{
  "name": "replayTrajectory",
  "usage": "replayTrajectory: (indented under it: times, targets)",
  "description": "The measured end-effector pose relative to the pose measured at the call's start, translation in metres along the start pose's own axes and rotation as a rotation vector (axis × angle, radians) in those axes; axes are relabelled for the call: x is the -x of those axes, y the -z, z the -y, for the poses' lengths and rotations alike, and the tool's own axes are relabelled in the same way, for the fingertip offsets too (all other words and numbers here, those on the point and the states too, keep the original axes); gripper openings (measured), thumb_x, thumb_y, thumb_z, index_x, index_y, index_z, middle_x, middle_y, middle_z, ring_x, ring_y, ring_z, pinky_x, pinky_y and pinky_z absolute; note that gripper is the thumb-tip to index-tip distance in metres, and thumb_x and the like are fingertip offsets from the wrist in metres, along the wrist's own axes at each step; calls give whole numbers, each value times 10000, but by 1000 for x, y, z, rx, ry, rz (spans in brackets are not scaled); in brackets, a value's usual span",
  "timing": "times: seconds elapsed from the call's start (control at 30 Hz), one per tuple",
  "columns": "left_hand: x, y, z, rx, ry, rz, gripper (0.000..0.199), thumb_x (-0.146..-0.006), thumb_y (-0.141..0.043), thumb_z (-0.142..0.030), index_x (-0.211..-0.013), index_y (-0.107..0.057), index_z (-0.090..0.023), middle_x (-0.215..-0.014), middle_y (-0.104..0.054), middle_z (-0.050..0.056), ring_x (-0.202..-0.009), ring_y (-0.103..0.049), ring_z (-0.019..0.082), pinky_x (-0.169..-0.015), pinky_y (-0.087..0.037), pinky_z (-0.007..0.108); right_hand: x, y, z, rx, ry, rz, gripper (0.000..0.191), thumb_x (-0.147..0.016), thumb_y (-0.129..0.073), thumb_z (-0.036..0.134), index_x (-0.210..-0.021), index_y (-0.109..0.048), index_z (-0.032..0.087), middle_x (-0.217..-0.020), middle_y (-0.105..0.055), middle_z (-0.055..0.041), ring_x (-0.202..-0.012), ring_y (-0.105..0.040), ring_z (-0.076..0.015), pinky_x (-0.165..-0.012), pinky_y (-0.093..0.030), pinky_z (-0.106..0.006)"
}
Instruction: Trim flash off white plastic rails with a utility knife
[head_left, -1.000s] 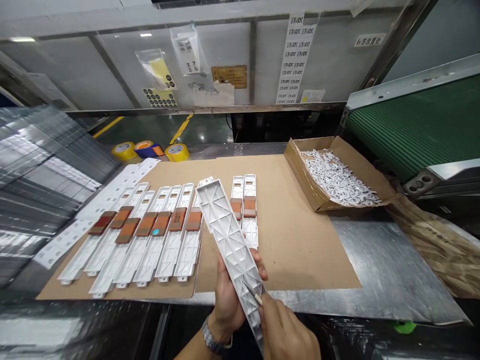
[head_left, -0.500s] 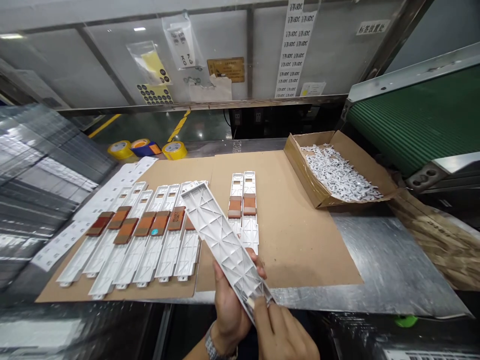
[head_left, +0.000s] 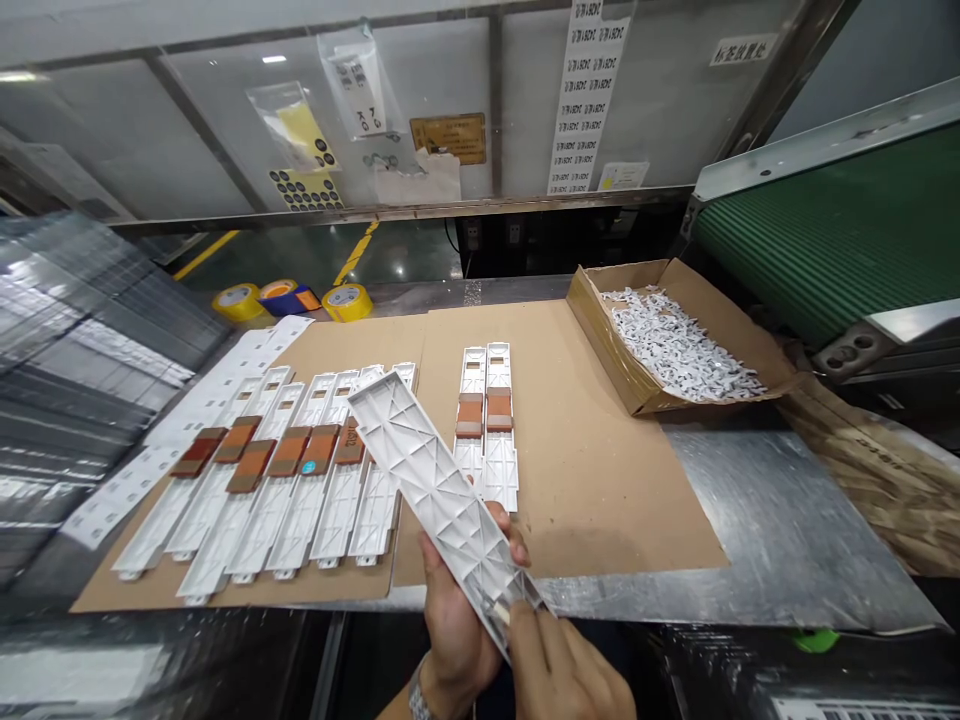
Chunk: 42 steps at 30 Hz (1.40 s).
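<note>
My left hand [head_left: 457, 620] is wrapped round a long white ribbed plastic panel [head_left: 431, 480], its thumb and fingers on opposite edges. The panel slants from upper left to lower right above the cardboard. My right hand [head_left: 562, 665] is closed at the panel's lower end, with a small pale piece [head_left: 501, 612] showing at its fingertips. Its fingers hide most of that end. Two white panels with orange-brown blocks [head_left: 499, 408] lie just beyond the held panel. Several similar white panels [head_left: 247, 525] lie side by side at the left, also with brown blocks across them.
A cardboard box [head_left: 622, 365] of small white parts stands at the back right, beside a green conveyor [head_left: 840, 215]. Yellow tape rolls [head_left: 347, 302] sit at the back left. Label sheets [head_left: 187, 420] lie along the left side. Brown paper [head_left: 870, 460] is at the right.
The upper end of the held panel has shifted slightly left and down. Both hands keep their hold near its lower end, with my left hand moved slightly left.
</note>
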<state>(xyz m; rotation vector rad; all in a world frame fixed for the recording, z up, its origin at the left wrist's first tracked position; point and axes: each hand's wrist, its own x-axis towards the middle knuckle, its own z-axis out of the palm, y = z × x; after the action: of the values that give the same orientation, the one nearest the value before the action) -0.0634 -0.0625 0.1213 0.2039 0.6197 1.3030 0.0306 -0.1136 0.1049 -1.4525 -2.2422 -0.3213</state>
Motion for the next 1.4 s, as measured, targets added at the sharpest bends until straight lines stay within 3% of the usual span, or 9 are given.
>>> replayTrajectory:
  times: [0.23,0.47,0.53,0.63,0.73,0.9,1.03,1.17,1.4]
  targets:
    - [-1,-2,3,42,-90,-79,521,-802,-383,-670,-900,-612,-212,-759,-547,21,-631,-469,129,-573,-397,234,-1,-1,0,-19,46,27,200,-841,-397,53,-855,-583,126,-555,-501,6,-461,-517,-121,-463,-342,-256]
    - [-2,2,-5,26,-32,-61,525,-823,-391,-631,-901,-642,-176,-724,-576,39,-635,-506,138,-565,-413,236,-4,-2,-5,-146,7,-60,208,-877,-377,78,-926,-576,111,-594,-534,-6,-500,-517,-124,-505,-331,-259]
    - [-1,7,-12,45,61,-48,502,-868,-356,-559,-943,-648,-158,-768,-611,59,-668,-552,150,-594,-439,249,-9,8,-17,-259,-21,-48,194,-905,-377,116,-927,-569,122,-602,-519,-3,-507,-494,-125,-517,-325,-262]
    - [-1,17,-20,28,322,18,502,-901,-309,-464,-1002,-643,-102,-798,-652,101,-693,-613,166,-657,-471,269,-20,28,-44,-370,-25,64,191,-933,-378,160,-960,-567,161,-638,-505,-1,-554,-472,-132,-536,-310,-260]
    - [-3,28,-19,-71,551,72,565,-898,-280,-506,-1004,-645,-89,-720,-672,88,-613,-634,142,-574,-464,212,-32,42,-68,-345,38,158,228,-949,-349,181,-962,-576,195,-659,-494,-3,-579,-449,-137,-543,-285,-261]
    - [-8,37,-4,-147,797,168,738,-865,-212,-596,-818,-664,-16,-555,-639,118,-456,-610,167,-401,-420,209,-45,39,-81,-261,151,235,294,-963,-349,299,-739,-518,212,-626,-483,7,-552,-416,-148,-537,-235,-292]
    - [-6,29,-4,-180,1003,224,789,-884,-74,-540,-774,-656,-18,-502,-620,111,-406,-590,165,-353,-387,208,-48,34,-83,-190,247,304,203,-901,-497,266,-704,-481,220,-613,-495,17,-554,-421,-161,-551,-207,-310]
    - [-3,16,-12,-213,1100,235,794,-898,4,-480,-775,-649,-45,-505,-624,81,-418,-596,140,-387,-414,196,-47,33,-86,-178,300,350,180,-834,-616,276,-729,-480,222,-626,-512,25,-559,-438,-162,-554,-198,-310]
    - [-2,14,-14,-238,1144,208,824,-885,67,-484,-743,-630,-66,-484,-605,71,-396,-578,129,-381,-397,192,-42,29,-81,-191,267,338,156,-883,-539,233,-745,-468,220,-625,-501,23,-567,-440,-161,-565,-193,-314]
